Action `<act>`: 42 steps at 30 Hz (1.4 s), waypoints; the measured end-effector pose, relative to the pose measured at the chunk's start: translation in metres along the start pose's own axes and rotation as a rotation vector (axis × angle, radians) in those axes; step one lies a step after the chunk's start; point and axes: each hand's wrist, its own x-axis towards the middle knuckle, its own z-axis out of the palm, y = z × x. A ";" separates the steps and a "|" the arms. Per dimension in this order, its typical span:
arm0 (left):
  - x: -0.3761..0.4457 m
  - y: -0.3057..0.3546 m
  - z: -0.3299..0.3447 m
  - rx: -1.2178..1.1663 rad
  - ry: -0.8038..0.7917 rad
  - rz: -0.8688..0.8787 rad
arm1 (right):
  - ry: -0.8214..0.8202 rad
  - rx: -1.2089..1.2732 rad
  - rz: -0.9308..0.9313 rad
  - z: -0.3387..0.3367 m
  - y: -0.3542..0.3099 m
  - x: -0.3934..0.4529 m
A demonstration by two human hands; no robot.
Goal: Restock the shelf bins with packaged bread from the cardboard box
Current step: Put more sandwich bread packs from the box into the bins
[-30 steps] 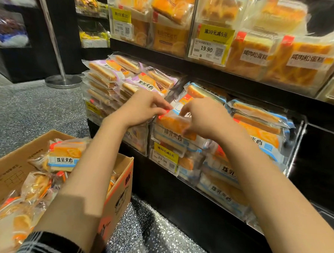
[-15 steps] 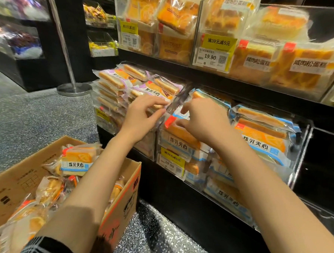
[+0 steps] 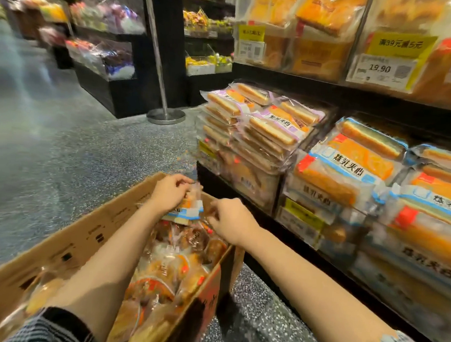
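Note:
A cardboard box stands on the floor at lower left, filled with several clear-wrapped bread packs. Over its far end, my left hand grips the top edge of a bread pack with a blue and white label. My right hand pinches the right side of the same pack. To the right, clear shelf bins hold stacked blue-labelled bread packs and, further left, purple-labelled packs.
An upper shelf carries larger bread bags with yellow price tags. A metal stanchion pole with a round base stands on the speckled grey floor behind the box. Dark display units line the aisle at the back left.
Both hands have left the blue-labelled packs in the shelf bin and dropped down left to the box, where they now hold a bread pack. The view has swung left and down.

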 end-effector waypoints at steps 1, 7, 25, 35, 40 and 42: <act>-0.001 -0.012 -0.002 0.075 0.002 -0.065 | -0.026 0.025 0.008 0.009 -0.001 0.005; -0.014 -0.085 -0.006 -0.044 0.055 -0.378 | 0.029 0.192 0.072 0.036 -0.005 0.053; -0.023 -0.113 -0.023 -0.096 0.025 -0.414 | 0.104 0.393 0.285 0.116 0.020 0.108; -0.039 -0.097 -0.044 -0.212 -0.103 -0.141 | -0.317 0.719 -0.073 0.046 0.003 0.102; -0.044 -0.102 -0.050 -0.459 -0.115 -0.236 | -0.320 0.957 0.058 0.056 0.004 0.104; -0.044 -0.107 -0.053 -0.440 -0.033 -0.277 | -0.163 0.737 0.185 0.070 0.017 0.115</act>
